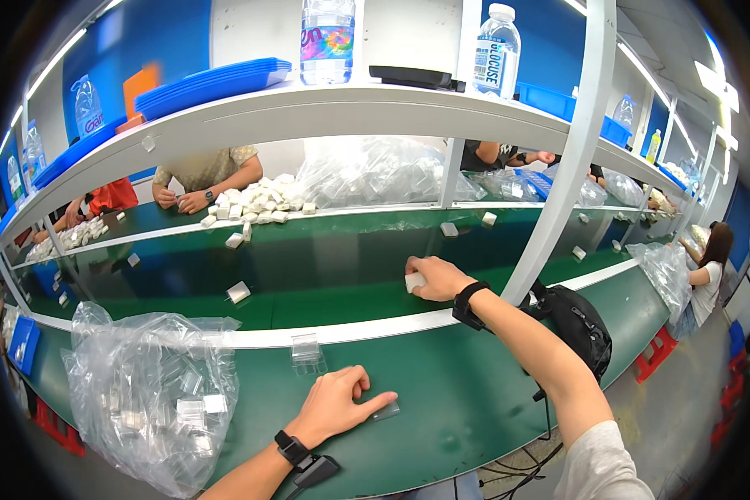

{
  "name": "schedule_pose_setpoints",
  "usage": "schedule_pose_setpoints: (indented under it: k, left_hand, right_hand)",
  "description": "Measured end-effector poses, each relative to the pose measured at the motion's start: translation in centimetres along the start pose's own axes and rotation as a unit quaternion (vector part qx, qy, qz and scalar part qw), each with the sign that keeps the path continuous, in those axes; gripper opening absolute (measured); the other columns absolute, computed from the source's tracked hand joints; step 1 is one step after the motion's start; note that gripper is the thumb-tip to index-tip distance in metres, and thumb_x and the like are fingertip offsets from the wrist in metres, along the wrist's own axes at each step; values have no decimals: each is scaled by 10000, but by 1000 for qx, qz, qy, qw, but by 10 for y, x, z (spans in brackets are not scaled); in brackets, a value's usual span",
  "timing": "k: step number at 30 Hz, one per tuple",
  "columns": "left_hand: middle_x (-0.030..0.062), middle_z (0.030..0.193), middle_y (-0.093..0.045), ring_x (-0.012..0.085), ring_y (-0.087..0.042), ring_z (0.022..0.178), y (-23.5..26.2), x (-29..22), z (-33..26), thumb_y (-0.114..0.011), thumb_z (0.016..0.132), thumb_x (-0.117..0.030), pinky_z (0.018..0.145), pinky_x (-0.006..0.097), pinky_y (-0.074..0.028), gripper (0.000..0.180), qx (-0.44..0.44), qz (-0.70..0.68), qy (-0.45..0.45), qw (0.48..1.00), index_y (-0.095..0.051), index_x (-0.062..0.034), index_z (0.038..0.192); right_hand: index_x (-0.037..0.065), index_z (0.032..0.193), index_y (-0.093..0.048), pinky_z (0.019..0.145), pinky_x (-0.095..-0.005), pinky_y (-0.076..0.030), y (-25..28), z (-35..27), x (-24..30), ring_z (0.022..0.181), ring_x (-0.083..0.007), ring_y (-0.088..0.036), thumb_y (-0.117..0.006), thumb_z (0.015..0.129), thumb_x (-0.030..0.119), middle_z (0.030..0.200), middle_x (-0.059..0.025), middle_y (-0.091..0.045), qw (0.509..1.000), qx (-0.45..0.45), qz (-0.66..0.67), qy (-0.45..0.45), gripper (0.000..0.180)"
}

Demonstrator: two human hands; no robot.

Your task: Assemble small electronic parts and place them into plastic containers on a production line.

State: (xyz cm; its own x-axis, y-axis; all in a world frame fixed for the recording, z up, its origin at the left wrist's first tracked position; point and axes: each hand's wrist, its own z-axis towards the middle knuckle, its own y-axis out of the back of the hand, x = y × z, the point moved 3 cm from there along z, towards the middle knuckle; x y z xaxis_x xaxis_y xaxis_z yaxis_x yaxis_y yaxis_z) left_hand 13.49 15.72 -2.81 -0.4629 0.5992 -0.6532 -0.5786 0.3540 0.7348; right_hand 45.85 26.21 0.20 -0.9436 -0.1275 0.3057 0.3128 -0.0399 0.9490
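Over the green conveyor belt [325, 292], my right hand [439, 279] reaches out and is closed on a small white box [414, 282]. My left hand [333, 407] is low over the green worktable [467, 392], its fingers bent and its thumb stretched apart from them. Beside that thumb lies a small clear plastic piece [386, 412], and the thumb seems to touch it. More clear plastic cases [307, 354] sit by the belt's white rail, just beyond my left hand. A large clear bag [154, 400] of such cases stands to the left.
Other small white boxes [238, 292] lie spread along the belt. Across it are a white box pile [262, 200], a big clear bag [367, 171] and co-workers' hands. A slanted white post [550, 208] and a black bag [579, 329] stand close to my right arm. Bottles and trays fill the shelf [350, 104].
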Motion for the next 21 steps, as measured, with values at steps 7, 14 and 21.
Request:
schedule_pose_setpoints:
  k: [7,14,21]
  left_hand:
    - [51,1204,-678,243,-711,754,6,-16,-6,-883,825,-568,709,349,-587,635,42,39,-176,983,-774,-68,1201]
    - [77,1043,-687,244,-708,782,10,-18,-3,-872,891,-382,711,365,-581,453,66,-40,-60,995,-759,-89,1218]
    - [89,1038,-743,108,-635,645,-1,-9,-7,-938,838,-192,558,262,-506,495,-36,-178,-48,982,-733,-33,1260]
  right_hand:
    - [-36,1010,-696,727,-360,-573,-5,-47,28,771,-236,-743,-822,822,193,847,-162,-768,966,-65,252,-10,322]
    - [-42,1270,-729,935,-302,-586,-10,-140,95,1029,-161,-758,-767,986,91,1121,-137,-804,809,68,579,-78,315]
    - [-23,1298,-694,947,-315,-591,-27,-168,96,1035,-179,-765,-729,1041,146,1147,-130,-788,726,108,666,-132,309]
